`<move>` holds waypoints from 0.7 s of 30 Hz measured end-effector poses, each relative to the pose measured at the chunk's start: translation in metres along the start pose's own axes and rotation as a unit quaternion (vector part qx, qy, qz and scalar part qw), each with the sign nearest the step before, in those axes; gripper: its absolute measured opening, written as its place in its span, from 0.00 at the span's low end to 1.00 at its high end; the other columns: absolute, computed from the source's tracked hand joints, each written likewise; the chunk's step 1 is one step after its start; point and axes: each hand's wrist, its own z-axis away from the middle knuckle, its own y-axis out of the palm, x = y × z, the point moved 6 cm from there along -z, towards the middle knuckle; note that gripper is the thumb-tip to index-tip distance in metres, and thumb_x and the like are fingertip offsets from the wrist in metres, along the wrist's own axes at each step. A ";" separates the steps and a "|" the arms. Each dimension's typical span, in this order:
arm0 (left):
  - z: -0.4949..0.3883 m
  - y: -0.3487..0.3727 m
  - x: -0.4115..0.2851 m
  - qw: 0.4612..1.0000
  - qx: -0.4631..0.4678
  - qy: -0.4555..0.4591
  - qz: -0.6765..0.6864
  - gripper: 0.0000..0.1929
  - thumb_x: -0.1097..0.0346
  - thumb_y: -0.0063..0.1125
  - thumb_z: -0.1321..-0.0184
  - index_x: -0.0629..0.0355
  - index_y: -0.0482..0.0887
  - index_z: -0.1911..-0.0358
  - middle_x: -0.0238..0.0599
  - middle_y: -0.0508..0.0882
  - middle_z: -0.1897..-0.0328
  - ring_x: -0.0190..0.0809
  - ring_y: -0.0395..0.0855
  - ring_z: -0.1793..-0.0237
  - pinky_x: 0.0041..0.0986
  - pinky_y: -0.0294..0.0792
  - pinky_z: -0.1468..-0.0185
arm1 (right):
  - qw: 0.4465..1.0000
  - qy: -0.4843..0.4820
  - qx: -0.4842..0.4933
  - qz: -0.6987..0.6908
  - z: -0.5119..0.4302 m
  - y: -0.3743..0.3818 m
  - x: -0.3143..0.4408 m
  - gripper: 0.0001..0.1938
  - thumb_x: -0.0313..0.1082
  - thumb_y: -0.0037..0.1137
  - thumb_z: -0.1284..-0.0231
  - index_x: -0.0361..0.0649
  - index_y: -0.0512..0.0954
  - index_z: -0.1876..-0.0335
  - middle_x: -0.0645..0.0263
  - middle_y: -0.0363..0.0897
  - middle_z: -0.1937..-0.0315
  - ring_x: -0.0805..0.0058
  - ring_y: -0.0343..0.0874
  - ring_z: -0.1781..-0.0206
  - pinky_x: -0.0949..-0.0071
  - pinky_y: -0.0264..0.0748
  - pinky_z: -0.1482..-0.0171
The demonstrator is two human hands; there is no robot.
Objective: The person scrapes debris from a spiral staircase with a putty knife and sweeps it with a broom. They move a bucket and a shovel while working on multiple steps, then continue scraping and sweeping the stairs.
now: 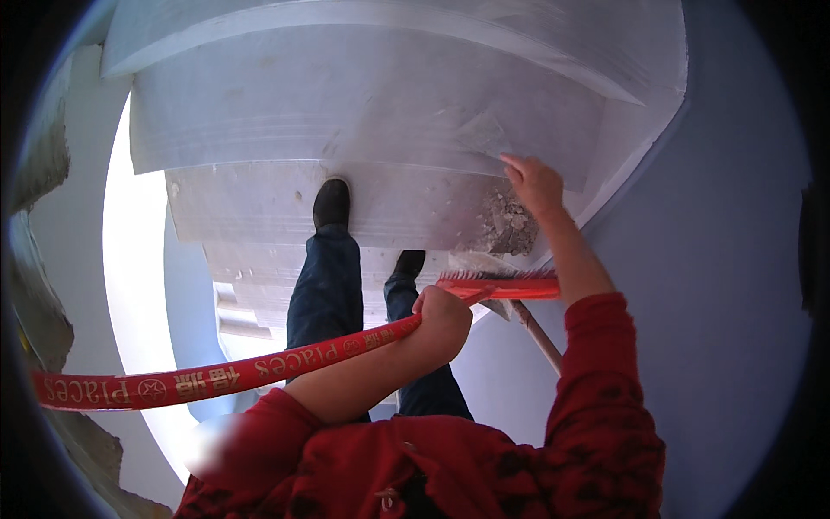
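My left hand (446, 321) is closed around the red handle (214, 381) of a broom, which bears writing. The red broom head (506, 287), with its bristles facing the stairs, lies beyond that hand, near my right forearm. My right hand (535, 185) reaches over a stair step, its index finger extended towards a pale, thin, blurred piece (485, 134). Whether the fingers grip this piece cannot be told. Just below the right hand, a heap of grey rubble and dust (509, 224) lies at the step's wall end.
Pale stone stairs (363, 104) span the view, with my dark shoes (332, 204) on separate steps. A blue-grey wall (700, 259) runs along the right. Behind the broom head, a stick-like handle (537, 336) slants down from a flat, partly hidden piece. Bright light shows at left.
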 end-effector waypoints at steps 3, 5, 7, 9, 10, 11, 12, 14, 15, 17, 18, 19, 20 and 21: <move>-0.001 -0.001 -0.003 1.000 0.004 0.006 -0.002 0.09 0.68 0.60 0.53 0.57 0.87 0.66 0.38 0.86 0.67 0.42 0.85 0.68 0.37 0.71 0.76 | 0.996 -0.069 0.046 0.018 -0.033 0.004 0.002 0.13 0.41 0.52 0.41 0.61 0.78 0.50 0.60 0.80 0.63 0.60 0.79 0.60 0.60 0.75 0.60; -0.001 -0.002 -0.004 1.000 0.000 0.008 -0.002 0.09 0.68 0.60 0.53 0.57 0.87 0.66 0.39 0.86 0.67 0.42 0.85 0.68 0.38 0.71 0.77 | 0.992 -0.114 0.043 0.043 -0.043 0.000 0.002 0.12 0.40 0.52 0.41 0.61 0.79 0.52 0.61 0.80 0.64 0.61 0.79 0.61 0.61 0.75 0.60; 0.000 -0.001 -0.004 1.000 0.004 0.006 -0.005 0.09 0.68 0.60 0.52 0.58 0.87 0.66 0.39 0.86 0.67 0.42 0.85 0.69 0.37 0.71 0.77 | 0.983 -0.174 0.020 0.060 -0.043 -0.010 0.006 0.12 0.39 0.52 0.41 0.60 0.80 0.53 0.61 0.80 0.65 0.62 0.79 0.61 0.62 0.75 0.60; 0.001 -0.001 -0.004 1.000 0.005 0.008 -0.012 0.10 0.67 0.59 0.52 0.58 0.87 0.66 0.39 0.86 0.67 0.42 0.85 0.69 0.38 0.70 0.77 | 0.984 -0.169 0.026 0.059 -0.041 -0.025 -0.003 0.12 0.38 0.52 0.41 0.61 0.79 0.52 0.62 0.79 0.66 0.62 0.79 0.61 0.62 0.75 0.60; 0.000 -0.001 -0.003 1.000 0.006 0.006 -0.015 0.10 0.67 0.59 0.52 0.58 0.87 0.65 0.39 0.86 0.67 0.42 0.85 0.69 0.38 0.70 0.77 | 0.985 -0.154 0.042 0.067 -0.042 -0.027 -0.006 0.13 0.37 0.52 0.41 0.62 0.79 0.52 0.62 0.79 0.67 0.61 0.79 0.61 0.62 0.75 0.60; 0.000 -0.001 -0.002 1.000 0.007 0.005 -0.016 0.10 0.67 0.59 0.52 0.58 0.87 0.65 0.39 0.86 0.67 0.42 0.85 0.69 0.38 0.70 0.77 | 0.984 -0.163 0.050 0.050 -0.042 -0.030 -0.007 0.13 0.36 0.51 0.41 0.63 0.79 0.52 0.63 0.79 0.66 0.62 0.79 0.60 0.62 0.75 0.59; -0.001 -0.001 -0.002 1.000 0.012 0.000 -0.012 0.10 0.67 0.59 0.51 0.58 0.87 0.65 0.39 0.86 0.67 0.42 0.85 0.69 0.38 0.70 0.77 | 0.986 -0.139 0.078 0.054 -0.045 -0.027 -0.008 0.13 0.36 0.51 0.41 0.63 0.79 0.52 0.64 0.79 0.65 0.62 0.79 0.59 0.62 0.75 0.58; -0.004 -0.001 -0.001 1.000 0.018 -0.004 -0.017 0.10 0.67 0.59 0.51 0.58 0.86 0.64 0.39 0.86 0.67 0.42 0.85 0.68 0.38 0.70 0.77 | 0.984 -0.141 0.090 0.059 -0.052 -0.020 -0.001 0.14 0.35 0.51 0.41 0.63 0.79 0.52 0.65 0.79 0.64 0.63 0.79 0.59 0.61 0.75 0.58; -0.005 -0.001 -0.001 1.000 0.022 -0.002 -0.014 0.10 0.67 0.59 0.51 0.58 0.86 0.64 0.39 0.86 0.66 0.43 0.85 0.68 0.39 0.70 0.76 | 0.981 -0.168 0.070 0.060 -0.058 -0.012 0.013 0.14 0.34 0.51 0.41 0.63 0.79 0.52 0.65 0.79 0.64 0.63 0.79 0.59 0.62 0.75 0.59; -0.005 -0.002 -0.001 0.999 0.023 0.007 -0.022 0.10 0.68 0.59 0.51 0.58 0.86 0.64 0.39 0.86 0.66 0.43 0.85 0.68 0.39 0.70 0.76 | 0.977 -0.204 0.038 0.049 -0.063 -0.009 0.027 0.14 0.34 0.51 0.41 0.63 0.79 0.52 0.65 0.80 0.64 0.63 0.79 0.60 0.62 0.76 0.59; -0.005 -0.001 0.000 0.999 0.024 -0.002 -0.030 0.10 0.68 0.59 0.51 0.58 0.86 0.64 0.39 0.86 0.66 0.43 0.85 0.67 0.39 0.70 0.75 | 0.975 -0.216 0.026 0.036 -0.063 -0.011 0.029 0.14 0.33 0.51 0.42 0.63 0.79 0.52 0.65 0.79 0.64 0.63 0.79 0.60 0.62 0.76 0.60; -0.004 -0.001 0.001 0.999 0.023 -0.003 -0.034 0.10 0.68 0.59 0.50 0.58 0.86 0.64 0.39 0.86 0.65 0.43 0.85 0.67 0.39 0.70 0.75 | 0.965 -0.262 0.000 0.003 -0.061 -0.016 0.035 0.14 0.33 0.51 0.42 0.63 0.79 0.52 0.65 0.79 0.64 0.63 0.79 0.61 0.63 0.76 0.60; -0.003 0.001 0.000 0.999 0.030 -0.001 -0.039 0.10 0.68 0.59 0.50 0.58 0.86 0.64 0.40 0.86 0.65 0.43 0.85 0.67 0.39 0.70 0.75 | 0.975 -0.216 0.023 0.039 -0.063 -0.016 0.026 0.15 0.33 0.51 0.42 0.63 0.79 0.52 0.65 0.79 0.65 0.63 0.79 0.61 0.63 0.76 0.60; -0.003 0.002 0.001 0.999 0.030 -0.006 -0.026 0.11 0.68 0.60 0.52 0.57 0.86 0.63 0.38 0.86 0.65 0.43 0.84 0.67 0.39 0.71 0.73 | 0.977 -0.202 0.032 0.054 -0.060 -0.023 0.017 0.15 0.33 0.50 0.42 0.64 0.79 0.52 0.65 0.79 0.65 0.63 0.79 0.62 0.63 0.76 0.61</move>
